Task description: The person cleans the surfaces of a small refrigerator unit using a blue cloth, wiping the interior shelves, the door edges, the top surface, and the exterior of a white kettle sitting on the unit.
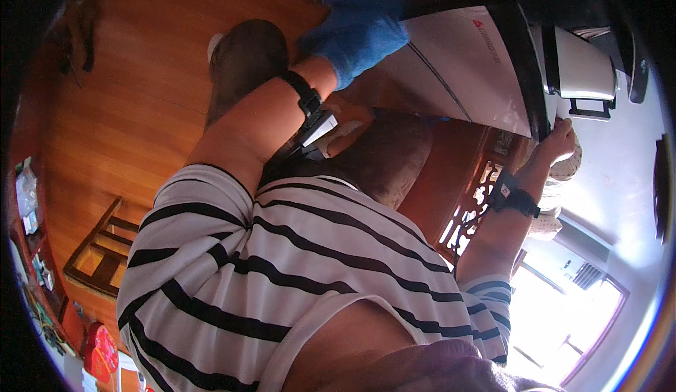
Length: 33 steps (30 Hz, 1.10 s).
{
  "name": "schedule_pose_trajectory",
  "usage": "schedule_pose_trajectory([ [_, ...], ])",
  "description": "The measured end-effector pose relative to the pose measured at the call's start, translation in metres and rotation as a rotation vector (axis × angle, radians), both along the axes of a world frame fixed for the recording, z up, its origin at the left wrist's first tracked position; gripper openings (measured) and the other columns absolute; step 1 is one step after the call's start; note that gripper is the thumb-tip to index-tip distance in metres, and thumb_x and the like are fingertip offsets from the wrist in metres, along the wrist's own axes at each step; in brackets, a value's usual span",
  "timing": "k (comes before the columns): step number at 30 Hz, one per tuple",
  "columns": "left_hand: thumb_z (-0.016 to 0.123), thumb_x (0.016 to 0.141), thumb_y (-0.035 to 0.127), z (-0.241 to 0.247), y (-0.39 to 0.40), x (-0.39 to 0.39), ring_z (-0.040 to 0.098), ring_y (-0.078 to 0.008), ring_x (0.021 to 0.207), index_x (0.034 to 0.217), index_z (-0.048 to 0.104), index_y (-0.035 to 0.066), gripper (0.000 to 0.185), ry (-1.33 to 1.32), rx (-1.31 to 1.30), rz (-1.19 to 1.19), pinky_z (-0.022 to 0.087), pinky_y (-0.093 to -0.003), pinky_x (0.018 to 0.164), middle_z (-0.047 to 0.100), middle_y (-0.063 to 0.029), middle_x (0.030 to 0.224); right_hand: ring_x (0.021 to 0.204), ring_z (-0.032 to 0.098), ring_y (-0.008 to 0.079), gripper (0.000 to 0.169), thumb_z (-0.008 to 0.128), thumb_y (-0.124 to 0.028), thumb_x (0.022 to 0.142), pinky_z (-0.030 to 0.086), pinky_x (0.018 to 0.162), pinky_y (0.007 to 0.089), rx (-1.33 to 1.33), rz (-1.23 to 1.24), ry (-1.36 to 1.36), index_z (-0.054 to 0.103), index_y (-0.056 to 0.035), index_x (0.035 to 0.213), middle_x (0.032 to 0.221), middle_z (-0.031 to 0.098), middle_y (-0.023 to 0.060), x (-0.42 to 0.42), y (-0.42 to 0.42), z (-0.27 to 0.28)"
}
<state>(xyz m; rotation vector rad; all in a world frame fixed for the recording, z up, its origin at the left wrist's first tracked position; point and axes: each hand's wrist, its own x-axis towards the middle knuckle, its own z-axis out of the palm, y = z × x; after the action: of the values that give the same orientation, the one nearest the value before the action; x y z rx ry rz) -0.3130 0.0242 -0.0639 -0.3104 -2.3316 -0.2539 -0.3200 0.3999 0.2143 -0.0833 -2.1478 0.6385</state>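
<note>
A blue cloth mitt or rag (364,33) covers my left hand (354,38), so its fingers are hidden. The covered hand lies against the near side of a white-panelled household appliance (465,70) with a dark frame. A thin dark seam crosses the panel, and a red and grey maker's mark stands near its far edge. At the other end, my right hand (561,143) has its fingers curled at the appliance's black edge (534,91). Beyond that edge is a silver kettle-like vessel (581,70) with a black handle. Black straps with small devices sit on both wrists.
A reddish carved wooden piece of furniture (454,165) stands beside my knee. Wooden flooring (142,96) spreads to the left, with a small wooden stool or chair (103,249) on it. Shelves with assorted items (37,233) line the left rim. A bright window (560,318) is at right.
</note>
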Motion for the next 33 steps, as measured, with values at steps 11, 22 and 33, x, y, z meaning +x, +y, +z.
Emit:
schedule_pose_trajectory([
  [11, 0.065, 0.085, 0.023, 0.032, -0.020, 0.032, 0.061, -0.0215, 0.082, 0.090, 0.065, 0.013, 0.011, -0.080, -0.288, 0.084, 0.054, -0.0379, 0.068, 0.061, -0.0063, 0.079, 0.055, 0.050, 0.0153, 0.040, 0.055, -0.032, 0.085, 0.042, 0.053, 0.0358, 0.087, -0.048, 0.029, 0.068, 0.0038, 0.073, 0.058, 0.059, 0.0084, 0.007, -0.010, -0.002],
  [22, 0.065, 0.075, 0.024, 0.088, -0.015, 0.063, 0.060, -0.0274, 0.059, 0.066, 0.065, 0.010, 0.016, -0.491, -0.598, 0.063, 0.049, -0.0421, 0.049, 0.062, -0.0100, 0.067, 0.055, 0.049, 0.0162, 0.039, 0.055, -0.031, 0.084, 0.041, 0.053, 0.0364, 0.052, -0.072, 0.017, 0.067, 0.0040, 0.073, 0.056, 0.057, 0.0079, 0.008, -0.024, -0.004],
  [33, 0.065, 0.069, 0.018, 0.074, 0.010, 0.052, 0.058, -0.0317, 0.061, 0.070, 0.057, 0.011, 0.011, -0.366, 0.241, -0.588, 0.047, -0.0419, 0.055, 0.057, -0.0142, 0.066, 0.058, 0.056, 0.0214, 0.044, 0.054, -0.037, 0.086, 0.045, 0.058, 0.0385, 0.141, -0.137, -0.015, 0.069, 0.0032, 0.077, 0.064, 0.063, 0.0142, 0.006, -0.009, -0.002],
])
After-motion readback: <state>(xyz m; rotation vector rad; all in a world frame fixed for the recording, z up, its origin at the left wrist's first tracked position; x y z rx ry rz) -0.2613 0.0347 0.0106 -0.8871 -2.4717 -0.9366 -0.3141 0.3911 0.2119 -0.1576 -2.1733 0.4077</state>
